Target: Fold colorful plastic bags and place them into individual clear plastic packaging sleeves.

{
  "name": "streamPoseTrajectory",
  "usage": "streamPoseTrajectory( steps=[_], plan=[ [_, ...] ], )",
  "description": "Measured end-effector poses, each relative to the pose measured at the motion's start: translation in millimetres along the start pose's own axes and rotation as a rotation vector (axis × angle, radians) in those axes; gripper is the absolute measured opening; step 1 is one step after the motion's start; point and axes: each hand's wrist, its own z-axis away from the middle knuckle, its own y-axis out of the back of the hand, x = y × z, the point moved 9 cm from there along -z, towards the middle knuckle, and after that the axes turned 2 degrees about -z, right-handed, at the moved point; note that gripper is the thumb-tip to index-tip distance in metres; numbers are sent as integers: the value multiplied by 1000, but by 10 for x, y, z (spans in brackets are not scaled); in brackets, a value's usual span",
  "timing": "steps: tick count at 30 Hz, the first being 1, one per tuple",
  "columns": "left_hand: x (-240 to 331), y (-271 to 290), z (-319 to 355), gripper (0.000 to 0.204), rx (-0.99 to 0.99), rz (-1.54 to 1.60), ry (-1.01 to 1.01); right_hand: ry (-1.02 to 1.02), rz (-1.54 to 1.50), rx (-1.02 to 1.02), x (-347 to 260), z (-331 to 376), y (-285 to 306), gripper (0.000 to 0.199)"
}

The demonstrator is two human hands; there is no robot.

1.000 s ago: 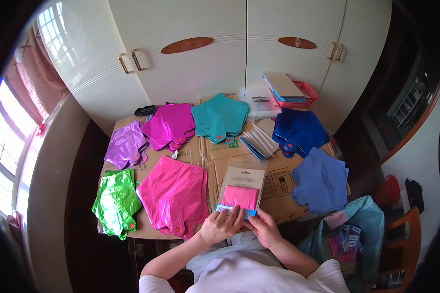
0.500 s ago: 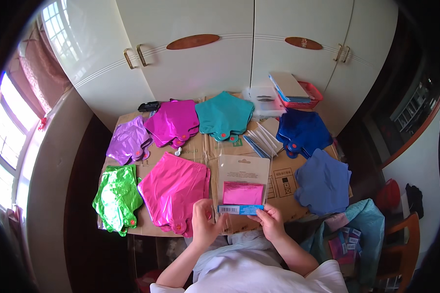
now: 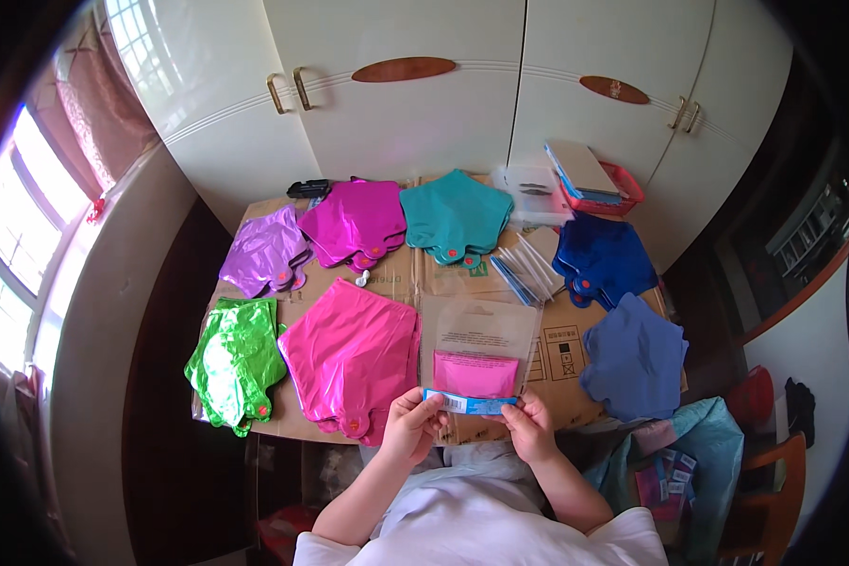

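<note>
A clear flat plastic packet (image 3: 476, 325) with a folded pink foil piece (image 3: 476, 375) inside lies before me, a blue-and-white barcode strip (image 3: 486, 406) along its near edge. My left hand (image 3: 415, 424) pinches the left end of that strip between thumb and fingers. At the strip's other end, my right hand (image 3: 530, 429) has closed on the corner. Just left of the packet is a stack of shiny pink foil balloons (image 3: 354, 349), flat and star-like. Green foil balloons (image 3: 236, 358) lie farther left, and slate-blue ones (image 3: 634, 358) to the right of the packet.
Cardboard (image 3: 349, 283) covers the table. Along its back are lilac (image 3: 266, 250), magenta (image 3: 354, 219), teal (image 3: 457, 215) and navy foil stacks (image 3: 606, 255). White sticks (image 3: 528, 267) lie near a red basket (image 3: 618, 193). A teal bag (image 3: 707, 434) with packets hangs at a wooden chair (image 3: 783, 491).
My left hand, open beside the packet before, now grips the strip's left end. My right hand keeps its hold. The whole view has shifted slightly.
</note>
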Motion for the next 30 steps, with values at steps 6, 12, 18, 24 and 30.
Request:
streamPoseTrajectory(
  steps=[6, 12, 18, 24, 30],
  plan=[
    [65, -21, 34, 7, 50, -57, -103, 58, 40, 70, -24, -20, 19, 19],
    [78, -9, 53, 8, 79, -87, -145, 111, 43, 125, -61, -39, -13, 16],
    [113, -2, 76, 10, 101, -80, -203, 132, 112, 144, -137, -57, -103, 11],
    [145, -8, 103, 10, 114, -97, -269, 156, 157, 148, -176, -62, -147, 11],
    [123, 42, 111, 13, 174, -123, -301, 239, 292, 170, -200, -76, -122, 12]
  ],
)
